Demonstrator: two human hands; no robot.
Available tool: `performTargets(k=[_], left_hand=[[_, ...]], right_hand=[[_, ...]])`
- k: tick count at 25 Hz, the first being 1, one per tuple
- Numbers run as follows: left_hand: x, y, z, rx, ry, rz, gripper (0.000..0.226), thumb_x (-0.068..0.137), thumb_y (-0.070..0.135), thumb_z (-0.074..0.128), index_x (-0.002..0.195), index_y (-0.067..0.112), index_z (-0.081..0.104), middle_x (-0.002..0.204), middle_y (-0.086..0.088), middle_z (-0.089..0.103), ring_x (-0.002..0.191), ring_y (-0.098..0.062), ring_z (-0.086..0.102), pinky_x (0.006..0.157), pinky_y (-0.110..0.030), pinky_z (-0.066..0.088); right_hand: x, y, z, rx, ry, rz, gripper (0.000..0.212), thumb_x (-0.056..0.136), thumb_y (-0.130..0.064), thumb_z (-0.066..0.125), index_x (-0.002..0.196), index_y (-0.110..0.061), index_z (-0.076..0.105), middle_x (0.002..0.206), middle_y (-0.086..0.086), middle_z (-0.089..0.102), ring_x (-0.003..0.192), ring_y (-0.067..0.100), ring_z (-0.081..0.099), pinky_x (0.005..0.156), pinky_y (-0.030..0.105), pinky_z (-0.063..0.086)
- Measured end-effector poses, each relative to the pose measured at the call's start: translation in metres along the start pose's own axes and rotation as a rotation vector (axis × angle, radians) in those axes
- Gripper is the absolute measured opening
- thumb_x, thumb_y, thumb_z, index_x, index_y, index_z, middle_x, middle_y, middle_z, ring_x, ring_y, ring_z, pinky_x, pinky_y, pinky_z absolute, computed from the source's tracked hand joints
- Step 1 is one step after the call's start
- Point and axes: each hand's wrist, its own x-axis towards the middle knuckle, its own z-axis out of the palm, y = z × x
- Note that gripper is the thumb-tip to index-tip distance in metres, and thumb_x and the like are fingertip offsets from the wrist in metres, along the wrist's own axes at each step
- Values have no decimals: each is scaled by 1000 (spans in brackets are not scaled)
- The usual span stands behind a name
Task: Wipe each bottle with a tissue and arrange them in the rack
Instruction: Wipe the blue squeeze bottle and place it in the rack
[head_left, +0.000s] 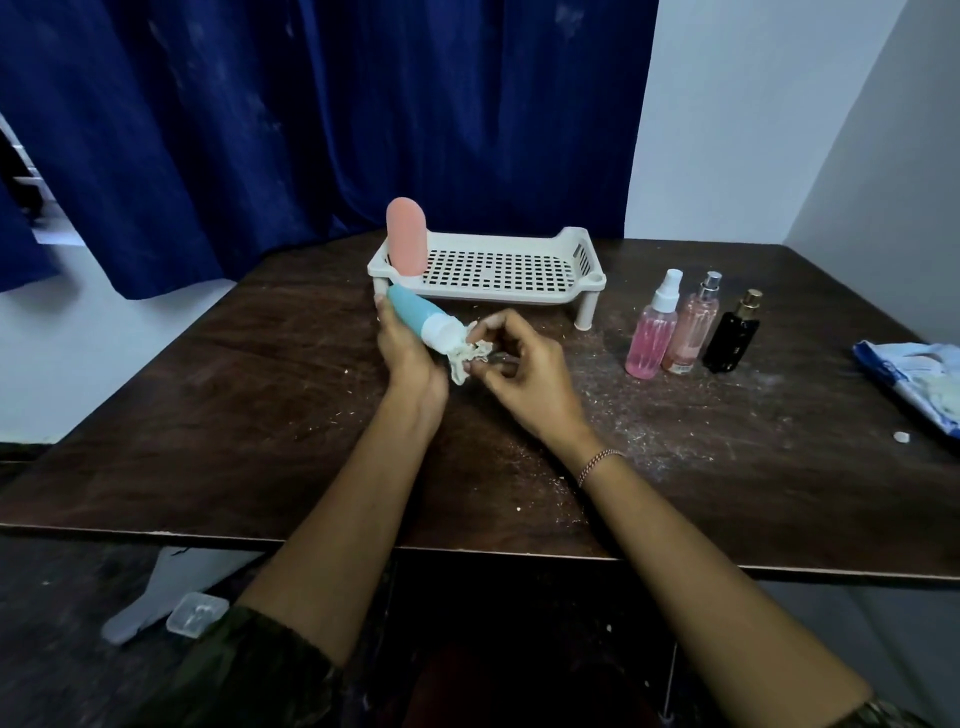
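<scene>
My left hand (408, 353) grips a blue squeeze bottle (415, 312) with a white cap, tilted so the cap points down to the right. My right hand (519, 369) pinches a crumpled white tissue (467, 358) against the cap end. Behind them stands a white perforated rack (519, 270) on short legs, with a pink squeeze bottle (406, 236) upright in its left end. Right of the rack, on the table, stand a pink spray bottle (652, 332), a pale pink perfume bottle (693, 332) and a black perfume bottle (732, 335).
The dark wooden table (260, 405) is strewn with white crumbs. A blue and white tissue packet (917, 379) lies at the right edge, a small white scrap (901, 437) near it. A blue curtain (311, 114) hangs behind. A clear plastic box (196, 614) lies on the floor.
</scene>
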Motion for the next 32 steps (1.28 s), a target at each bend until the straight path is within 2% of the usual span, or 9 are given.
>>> performTargets(k=[2,5,11,14,18,22,24,28,32], left_hand=[[-3,0,0,70,51,36,48,95,48,40,115,7,54,97,-11,61,84,-25,62,84,-40,52],[-6,1,3,150,64,131,48,97,48,37,123,9,49,103,-9,61,84,-21,62,73,-32,53],[-8,-1,6,327,63,316,28,100,39,33,108,15,45,87,5,56,77,-7,56,54,-12,47],[-10,1,4,448,54,421,28,99,40,34,102,15,45,84,6,54,77,-8,55,57,-15,44],[-11,2,2,613,33,589,31,99,39,36,101,10,45,80,5,55,70,-5,55,59,-17,43],[-12,0,0,793,4,805,35,98,36,39,104,2,48,87,-10,62,75,-21,59,64,-29,45],[-13,-3,0,865,-32,851,36,98,36,39,108,3,49,91,-14,64,79,-24,61,66,-32,45],[-19,-5,1,906,-94,921,48,98,43,34,112,0,51,88,-9,64,75,-19,56,64,-27,39],[-31,-10,1,937,-234,979,68,88,58,22,104,-1,52,85,2,54,73,-6,49,61,-17,33]], right_hand=[[-1,1,1,19,15,7,31,72,4,74,87,-14,53,86,-2,62,72,2,55,64,17,52],[-1,1,2,10,59,-29,34,71,1,76,84,-22,55,84,2,64,69,1,56,62,15,50],[6,11,-3,-181,205,-74,22,69,6,75,87,-5,69,88,1,66,71,6,60,65,11,49],[10,17,-8,-359,227,25,27,73,8,70,94,-9,71,92,3,65,76,11,61,75,17,51],[7,16,-8,-457,80,29,36,78,7,63,109,-11,67,104,6,63,91,15,57,90,25,46],[6,20,-8,-534,-126,103,62,73,-16,71,131,-16,50,123,5,51,110,23,40,97,36,37],[5,21,-8,-474,-121,123,67,74,-22,71,135,-17,45,126,4,46,114,22,35,100,33,34],[8,19,-6,-316,37,87,48,85,-26,64,130,-14,51,121,2,53,111,14,40,93,18,30],[9,19,-4,-261,104,46,37,81,-23,71,113,-6,63,96,3,62,84,11,54,74,13,41]])
